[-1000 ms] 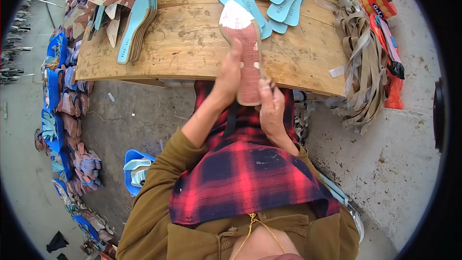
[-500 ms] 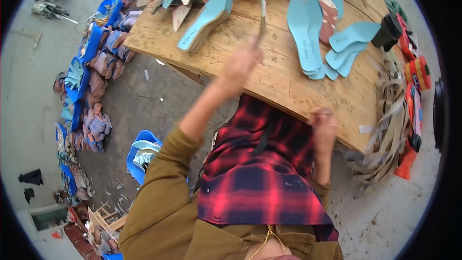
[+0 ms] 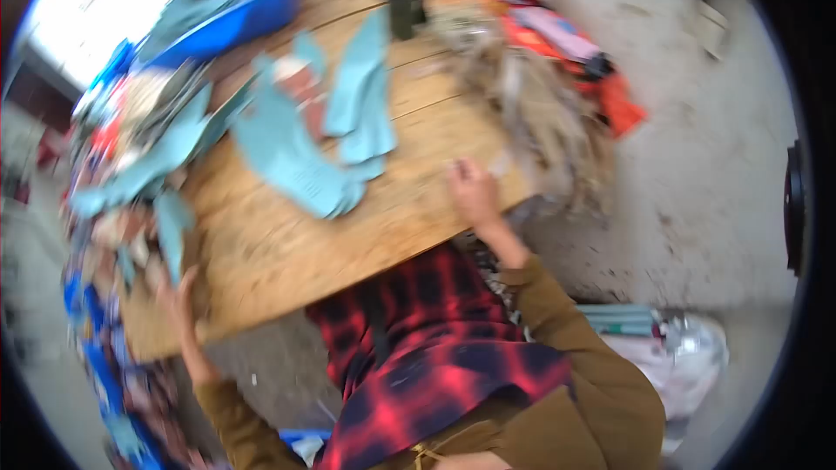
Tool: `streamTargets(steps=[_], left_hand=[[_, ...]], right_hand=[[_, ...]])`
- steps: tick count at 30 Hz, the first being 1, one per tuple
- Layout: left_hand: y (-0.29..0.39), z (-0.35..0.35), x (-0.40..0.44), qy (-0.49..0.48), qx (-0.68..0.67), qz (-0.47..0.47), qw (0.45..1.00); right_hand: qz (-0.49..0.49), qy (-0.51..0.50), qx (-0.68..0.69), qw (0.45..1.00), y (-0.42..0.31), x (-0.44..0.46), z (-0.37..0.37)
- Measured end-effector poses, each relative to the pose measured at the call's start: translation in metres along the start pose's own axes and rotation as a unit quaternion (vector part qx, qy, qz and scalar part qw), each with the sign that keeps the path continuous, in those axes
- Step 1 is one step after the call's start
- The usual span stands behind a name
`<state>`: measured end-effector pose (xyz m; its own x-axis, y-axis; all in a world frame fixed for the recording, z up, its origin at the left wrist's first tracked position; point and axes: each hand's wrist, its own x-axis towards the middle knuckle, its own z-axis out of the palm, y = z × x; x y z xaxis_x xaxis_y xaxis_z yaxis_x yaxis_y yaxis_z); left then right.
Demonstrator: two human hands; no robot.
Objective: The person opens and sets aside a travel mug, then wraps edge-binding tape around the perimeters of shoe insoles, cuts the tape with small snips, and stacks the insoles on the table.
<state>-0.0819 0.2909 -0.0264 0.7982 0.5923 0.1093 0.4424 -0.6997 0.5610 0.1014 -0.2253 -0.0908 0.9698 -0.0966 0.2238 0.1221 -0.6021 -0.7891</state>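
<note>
At the left end of the wooden table, my left hand (image 3: 180,300) is blurred, with thumb and fingers apart beside the near end of a light-blue insole (image 3: 172,231). Whether it touches that insole is unclear. My right hand (image 3: 475,194) is by the table's front edge toward the right, its fingers curled; anything inside them is hidden. Between the hands and farther back lie overlapping blue insoles (image 3: 292,161), a reddish-brown patterned piece (image 3: 300,91) and another blue group (image 3: 361,96).
A blue bin (image 3: 235,13) stands at the table's back left, and a dark cup (image 3: 402,2) farther right. Beige strips (image 3: 557,130) hang over the right end, beside red packaging (image 3: 618,104). Mixed pieces crowd the left end of the table (image 3: 261,270).
The patterned insole seen held a second ago is out of my hands. My left hand has moved to the table's left end, and the view has swung round. My right hand rests farther onto the table.
</note>
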Motion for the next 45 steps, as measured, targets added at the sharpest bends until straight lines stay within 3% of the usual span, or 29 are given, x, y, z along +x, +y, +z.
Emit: streamTargets(steps=[1, 3, 6, 9, 10, 13, 14, 15, 17, 19, 25, 27, 29, 30, 33, 35, 38, 41, 43, 45], left_hand=[[-0.023, 0.015, 0.007, 0.125, 0.046, 0.098, 0.986], [-0.030, 0.012, 0.010, 0.079, 0.150, -0.015, 0.985], [0.012, 0.028, -0.009, 0.225, 0.194, 0.141, 0.944], [0.121, 0.052, -0.058, 0.159, 0.080, 0.214, 0.960], [0.141, 0.076, -0.076, 0.120, 0.050, 0.293, 0.947], [0.199, 0.145, -0.126, -0.040, -0.023, 0.480, 0.876], [0.213, 0.159, -0.132, -0.077, 0.005, 0.484, 0.872], [0.216, 0.174, -0.134, -0.081, 0.002, 0.456, 0.886], [0.212, 0.207, -0.136, -0.086, -0.006, 0.398, 0.913], [0.226, 0.206, -0.134, -0.101, 0.026, 0.384, 0.917], [0.226, 0.208, -0.131, -0.140, 0.095, 0.391, 0.905], [0.226, 0.211, -0.128, -0.133, 0.107, 0.412, 0.895], [0.227, 0.207, -0.127, -0.152, 0.097, 0.419, 0.890], [0.229, 0.205, -0.126, -0.155, 0.090, 0.411, 0.894], [0.225, 0.205, -0.125, -0.161, 0.045, 0.428, 0.888], [0.226, 0.199, -0.121, -0.181, -0.039, 0.432, 0.883], [0.217, 0.211, -0.120, -0.229, -0.229, 0.445, 0.835], [0.250, 0.216, -0.130, -0.326, -0.434, 0.362, 0.758], [0.290, 0.210, -0.137, -0.367, -0.480, 0.387, 0.696], [0.335, 0.189, -0.162, -0.485, -0.582, 0.247, 0.604]], right_hand=[[0.005, -0.007, 0.002, 1.000, -0.002, 0.009, -0.002], [-0.069, 0.011, -0.012, 0.997, -0.007, 0.018, -0.005], [-0.196, -0.010, -0.071, 0.978, -0.005, 0.027, -0.010], [-0.155, -0.057, 0.068, 0.984, -0.010, 0.055, -0.036], [-0.175, -0.007, 0.036, 0.984, -0.014, 0.080, -0.052], [-0.105, 0.119, 0.038, 0.987, -0.036, 0.180, -0.097], [-0.226, 0.217, 0.036, 0.949, -0.016, 0.234, -0.098], [-0.241, 0.224, -0.027, 0.944, -0.004, 0.286, -0.108], [-0.240, 0.318, -0.182, 0.899, 0.022, 0.380, -0.116], [-0.186, 0.340, -0.316, 0.866, 0.043, 0.445, -0.120], [-0.023, 0.194, -0.347, 0.917, 0.049, 0.510, -0.098], [-0.057, 0.214, -0.234, 0.947, 0.051, 0.513, -0.102], [-0.082, 0.231, -0.122, 0.962, 0.051, 0.497, -0.109], [-0.100, 0.231, 0.027, 0.967, 0.049, 0.481, -0.111], [-0.013, 0.111, 0.282, 0.953, 0.021, 0.377, -0.132], [-0.027, 0.078, 0.305, 0.949, -0.012, 0.282, -0.137], [0.010, 0.033, 0.254, 0.967, -0.047, 0.152, -0.162], [-0.077, 0.097, 0.051, 0.991, -0.078, 0.041, -0.179], [-0.072, 0.148, -0.042, 0.985, -0.089, -0.023, -0.188], [-0.100, 0.196, -0.144, 0.965, -0.094, -0.078, -0.194]])
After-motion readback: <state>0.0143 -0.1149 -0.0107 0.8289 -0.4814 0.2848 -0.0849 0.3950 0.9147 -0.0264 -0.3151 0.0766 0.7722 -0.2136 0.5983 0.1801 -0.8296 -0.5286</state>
